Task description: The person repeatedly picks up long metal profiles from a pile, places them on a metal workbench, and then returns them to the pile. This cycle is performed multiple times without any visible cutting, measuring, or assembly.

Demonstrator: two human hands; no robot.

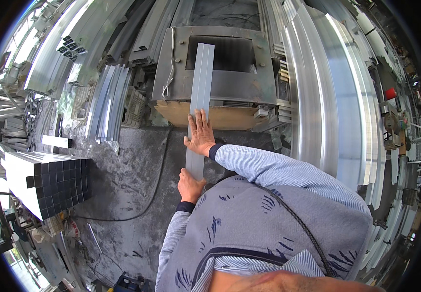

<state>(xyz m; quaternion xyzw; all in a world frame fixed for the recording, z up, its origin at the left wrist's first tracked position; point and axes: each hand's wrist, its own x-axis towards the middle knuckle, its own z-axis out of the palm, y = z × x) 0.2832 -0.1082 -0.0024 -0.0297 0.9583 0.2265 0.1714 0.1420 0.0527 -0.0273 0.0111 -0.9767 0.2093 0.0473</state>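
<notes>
A long, light-grey metal profile (202,80) runs away from my body, its far end over the dark opening of a grey metal box (171,82). My left hand (190,187) is closed around the profile close to its near end. Farther along, my right hand (201,135) lies flat on the profile's upper face, fingers stretched forward and thumb by the left edge. The underside of the profile is hidden.
A wooden panel (210,117) fronts the box. Long metal profiles (312,87) lie along the right; bundled square tubes (62,182) stand on the left. A black cable (160,175) curves over the dark floor (127,155). Slatted crates (133,107) sit at the back left.
</notes>
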